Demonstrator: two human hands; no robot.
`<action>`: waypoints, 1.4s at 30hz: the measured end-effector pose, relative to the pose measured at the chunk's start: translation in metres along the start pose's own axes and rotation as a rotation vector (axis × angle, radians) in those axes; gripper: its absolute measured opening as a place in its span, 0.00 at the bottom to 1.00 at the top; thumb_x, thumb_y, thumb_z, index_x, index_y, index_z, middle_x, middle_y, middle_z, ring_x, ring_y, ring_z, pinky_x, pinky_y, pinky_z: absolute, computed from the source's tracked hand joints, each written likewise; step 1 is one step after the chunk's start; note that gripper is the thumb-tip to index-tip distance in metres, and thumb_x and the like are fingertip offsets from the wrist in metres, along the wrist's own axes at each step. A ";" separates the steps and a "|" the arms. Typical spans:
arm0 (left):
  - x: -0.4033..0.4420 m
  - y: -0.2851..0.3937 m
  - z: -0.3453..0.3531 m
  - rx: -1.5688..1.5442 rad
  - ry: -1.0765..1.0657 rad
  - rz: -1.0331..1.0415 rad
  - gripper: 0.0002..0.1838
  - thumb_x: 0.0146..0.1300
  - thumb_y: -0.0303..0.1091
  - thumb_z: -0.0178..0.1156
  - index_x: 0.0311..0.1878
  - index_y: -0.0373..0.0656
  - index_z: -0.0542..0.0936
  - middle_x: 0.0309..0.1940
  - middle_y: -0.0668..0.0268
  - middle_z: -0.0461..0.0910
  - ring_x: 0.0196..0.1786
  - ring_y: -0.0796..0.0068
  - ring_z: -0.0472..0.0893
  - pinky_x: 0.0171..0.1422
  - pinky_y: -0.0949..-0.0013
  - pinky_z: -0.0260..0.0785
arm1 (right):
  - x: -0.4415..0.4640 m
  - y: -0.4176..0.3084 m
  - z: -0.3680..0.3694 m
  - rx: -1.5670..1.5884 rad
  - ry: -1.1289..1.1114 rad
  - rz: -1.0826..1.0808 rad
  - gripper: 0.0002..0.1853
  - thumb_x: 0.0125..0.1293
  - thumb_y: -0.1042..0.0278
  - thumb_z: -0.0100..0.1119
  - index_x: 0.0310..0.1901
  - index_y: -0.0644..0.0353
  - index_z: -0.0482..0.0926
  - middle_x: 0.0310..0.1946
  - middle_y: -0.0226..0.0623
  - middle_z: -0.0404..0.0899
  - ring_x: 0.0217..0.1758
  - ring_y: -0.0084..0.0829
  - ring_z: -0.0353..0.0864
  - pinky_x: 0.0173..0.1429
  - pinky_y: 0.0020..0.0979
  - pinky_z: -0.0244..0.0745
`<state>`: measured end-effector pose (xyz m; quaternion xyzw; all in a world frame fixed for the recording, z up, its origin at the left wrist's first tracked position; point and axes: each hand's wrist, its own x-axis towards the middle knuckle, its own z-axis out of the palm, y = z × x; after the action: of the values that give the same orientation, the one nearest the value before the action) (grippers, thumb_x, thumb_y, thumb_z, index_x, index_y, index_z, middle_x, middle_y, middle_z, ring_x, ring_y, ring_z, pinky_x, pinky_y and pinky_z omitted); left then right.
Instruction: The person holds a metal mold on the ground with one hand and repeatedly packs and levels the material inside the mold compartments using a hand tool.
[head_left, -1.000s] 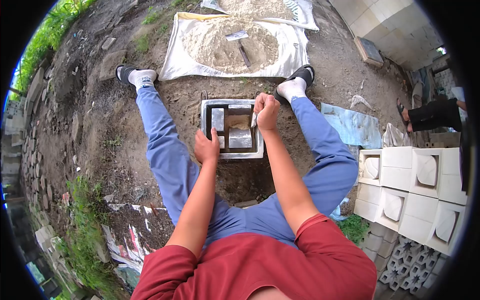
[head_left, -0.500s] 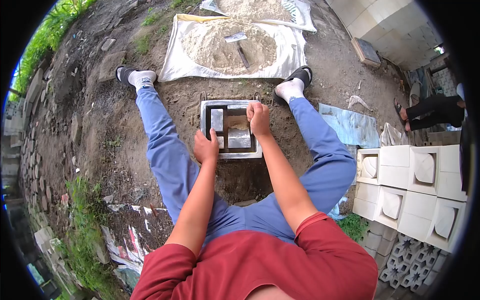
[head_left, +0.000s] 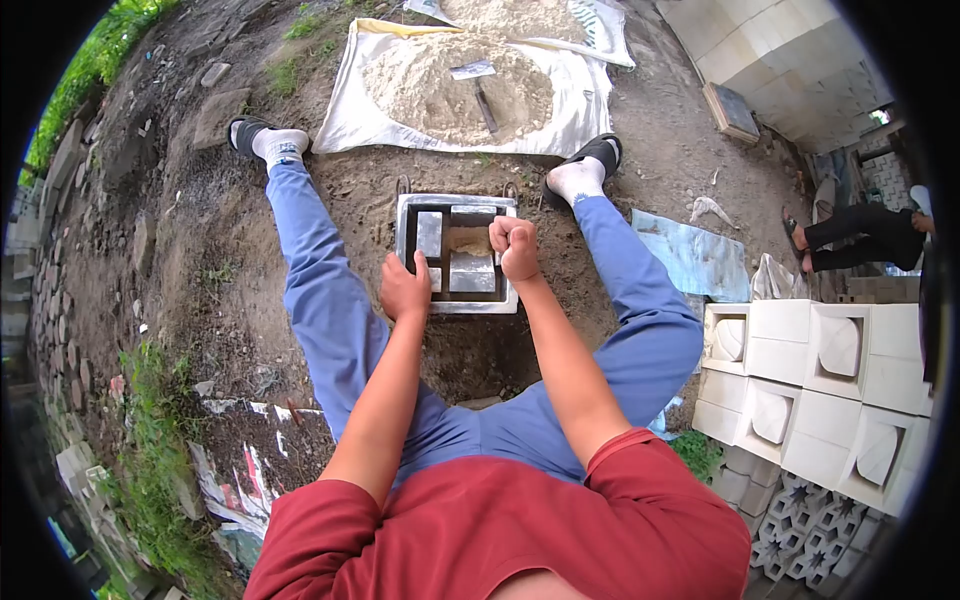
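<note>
Between my legs on the ground sits a square grey metal mould with metal blocks inside. One upright block stands at the inner left, and a wider block lies at the lower right, with a patch of pale sandy material above it. My left hand is closed over the mould's left wall, thumb on the inner side, fingers mostly hidden. My right hand makes a fist over the mould's right edge; what it holds, if anything, is hidden.
Beyond the mould, a white sack bears a heap of pale powder with a trowel on it. Cream blocks are stacked at right, near a blue sheet. A person in dark trousers is at far right.
My right fist has shifted slightly down and its wrist has turned, with the thumb now showing on top. My left hand stays at the mould's left side. The whole view has shifted a little.
</note>
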<state>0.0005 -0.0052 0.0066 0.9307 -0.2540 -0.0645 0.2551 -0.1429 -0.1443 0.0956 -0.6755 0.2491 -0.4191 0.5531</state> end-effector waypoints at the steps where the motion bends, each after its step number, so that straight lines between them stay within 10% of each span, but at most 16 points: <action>1: 0.002 0.001 0.002 -0.009 0.010 -0.004 0.29 0.73 0.62 0.56 0.54 0.42 0.75 0.47 0.50 0.83 0.44 0.40 0.86 0.47 0.39 0.77 | -0.001 0.005 -0.002 0.042 -0.012 0.016 0.35 0.81 0.36 0.38 0.21 0.57 0.58 0.18 0.25 0.57 0.21 0.20 0.55 0.27 0.30 0.49; 15: 0.003 -0.003 0.001 -0.007 0.002 0.002 0.28 0.73 0.61 0.56 0.54 0.42 0.74 0.47 0.50 0.83 0.45 0.40 0.86 0.47 0.39 0.78 | 0.044 -0.091 -0.008 0.113 0.034 -0.067 0.38 0.78 0.29 0.38 0.19 0.55 0.56 0.16 0.25 0.53 0.19 0.22 0.51 0.26 0.31 0.43; 20: 0.002 -0.006 0.004 -0.013 -0.036 -0.008 0.28 0.73 0.61 0.55 0.55 0.42 0.75 0.47 0.49 0.83 0.46 0.39 0.85 0.48 0.39 0.77 | 0.013 0.041 -0.014 -0.048 -0.082 -0.142 0.39 0.78 0.30 0.36 0.19 0.58 0.58 0.16 0.29 0.58 0.20 0.24 0.58 0.27 0.32 0.50; 33: 0.003 -0.001 0.003 -0.002 -0.016 -0.006 0.27 0.73 0.60 0.56 0.54 0.42 0.75 0.46 0.50 0.83 0.44 0.41 0.86 0.47 0.39 0.77 | 0.051 -0.067 -0.007 0.144 0.060 -0.047 0.36 0.81 0.36 0.38 0.20 0.57 0.57 0.17 0.26 0.57 0.21 0.20 0.54 0.27 0.30 0.46; 42: 0.000 -0.009 0.000 0.020 -0.040 0.022 0.27 0.73 0.59 0.56 0.54 0.42 0.75 0.46 0.50 0.83 0.44 0.41 0.86 0.46 0.40 0.78 | 0.038 0.031 -0.001 0.026 0.075 -0.102 0.41 0.77 0.25 0.39 0.19 0.58 0.58 0.16 0.27 0.57 0.19 0.22 0.56 0.26 0.31 0.47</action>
<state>0.0046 0.0018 0.0016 0.9289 -0.2697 -0.0777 0.2416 -0.1197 -0.1828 0.0770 -0.6640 0.2296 -0.4749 0.5299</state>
